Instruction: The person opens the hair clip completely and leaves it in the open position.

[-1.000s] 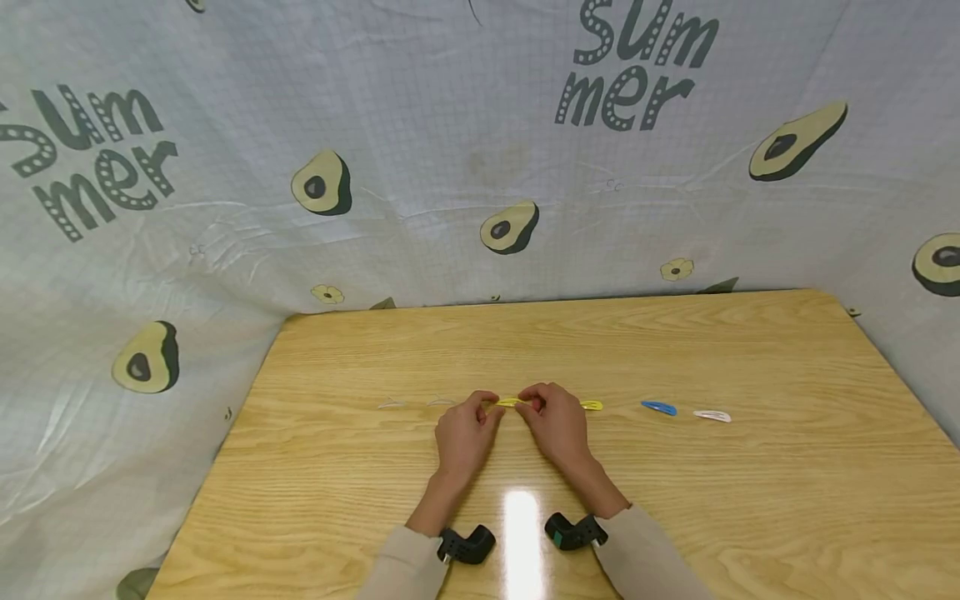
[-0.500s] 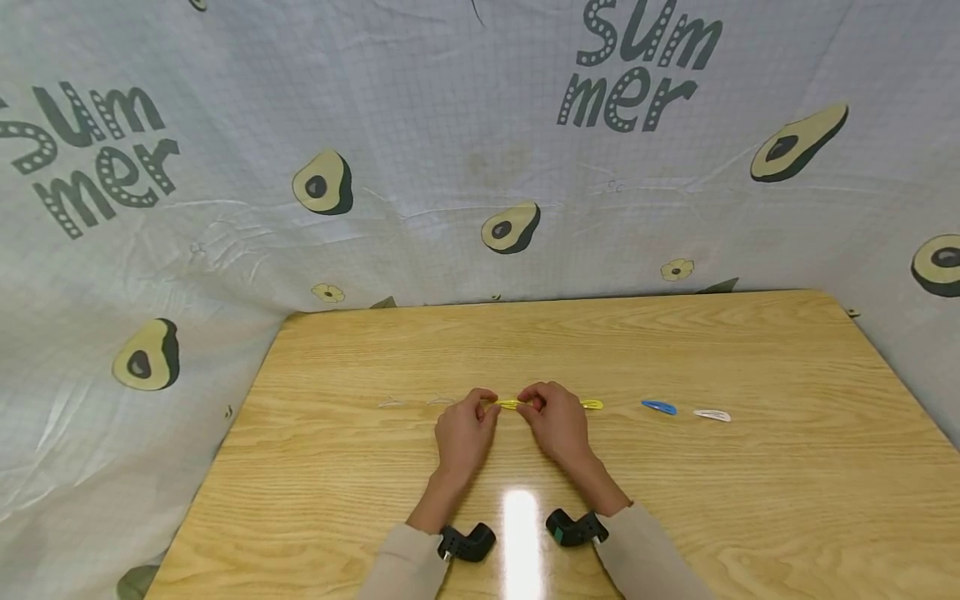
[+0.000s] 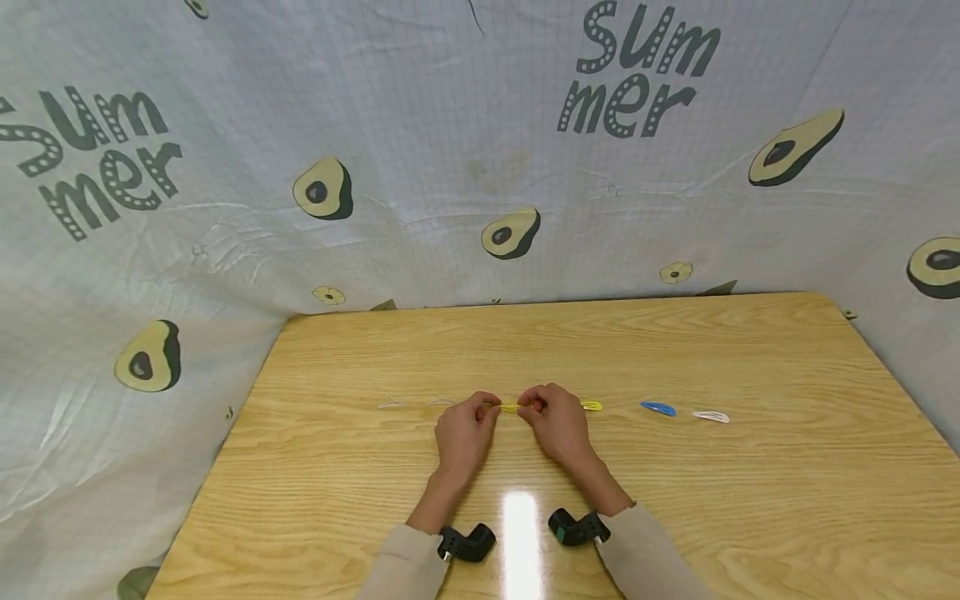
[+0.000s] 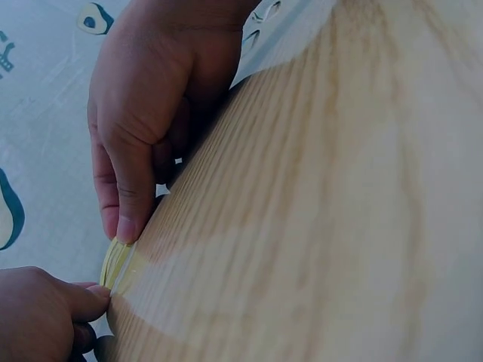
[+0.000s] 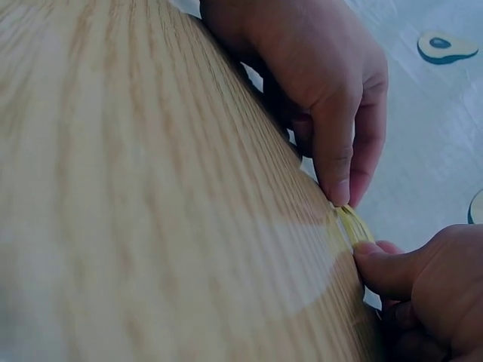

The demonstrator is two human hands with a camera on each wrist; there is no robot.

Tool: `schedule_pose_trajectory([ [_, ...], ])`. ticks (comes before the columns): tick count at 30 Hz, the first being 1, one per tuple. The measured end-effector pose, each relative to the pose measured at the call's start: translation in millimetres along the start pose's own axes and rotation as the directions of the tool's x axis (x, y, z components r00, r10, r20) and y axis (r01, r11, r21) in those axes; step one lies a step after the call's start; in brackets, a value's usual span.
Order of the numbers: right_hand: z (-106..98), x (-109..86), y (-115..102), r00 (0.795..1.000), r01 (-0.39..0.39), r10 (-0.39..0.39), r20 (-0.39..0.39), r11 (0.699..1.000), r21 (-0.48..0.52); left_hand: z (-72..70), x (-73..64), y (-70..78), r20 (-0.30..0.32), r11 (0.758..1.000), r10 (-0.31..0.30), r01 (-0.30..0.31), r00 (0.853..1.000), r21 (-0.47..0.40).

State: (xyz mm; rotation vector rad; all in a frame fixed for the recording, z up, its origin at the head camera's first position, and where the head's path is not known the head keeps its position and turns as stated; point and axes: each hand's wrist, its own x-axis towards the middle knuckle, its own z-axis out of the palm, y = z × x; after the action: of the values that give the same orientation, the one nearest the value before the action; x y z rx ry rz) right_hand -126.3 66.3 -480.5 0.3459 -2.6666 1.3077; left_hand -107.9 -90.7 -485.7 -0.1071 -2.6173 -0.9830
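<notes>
Ideally, the left hand and right hand, pinching opposite ends of the yellow snap hair clip, should press lightly, evenly.

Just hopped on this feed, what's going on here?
A person's left hand and right hand pinch opposite ends of a yellow hair clip. To the right, another yellow clip, a blue clip and a pale clip lie on the wooden table. Farther left are two thin pale items, too small to identify.
</notes>
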Motion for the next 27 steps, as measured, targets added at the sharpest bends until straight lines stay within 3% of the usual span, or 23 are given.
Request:
schedule_pose_trajectory([
  [18,-3.1,-1.6,8.1,0.999,0.034,-0.035,0.029,0.999,0.024,1.9,0.2,-3.6,0.031,1.000,0.001,0.000,1.000,-0.029],
  [27,-1.4,-5.2,11.1,0.988,0.155,-0.154,-0.022,0.982,0.107,-0.6,-2.2,-5.7,-0.006,0.989,0.003,-0.004,1.000,-0.151],
])
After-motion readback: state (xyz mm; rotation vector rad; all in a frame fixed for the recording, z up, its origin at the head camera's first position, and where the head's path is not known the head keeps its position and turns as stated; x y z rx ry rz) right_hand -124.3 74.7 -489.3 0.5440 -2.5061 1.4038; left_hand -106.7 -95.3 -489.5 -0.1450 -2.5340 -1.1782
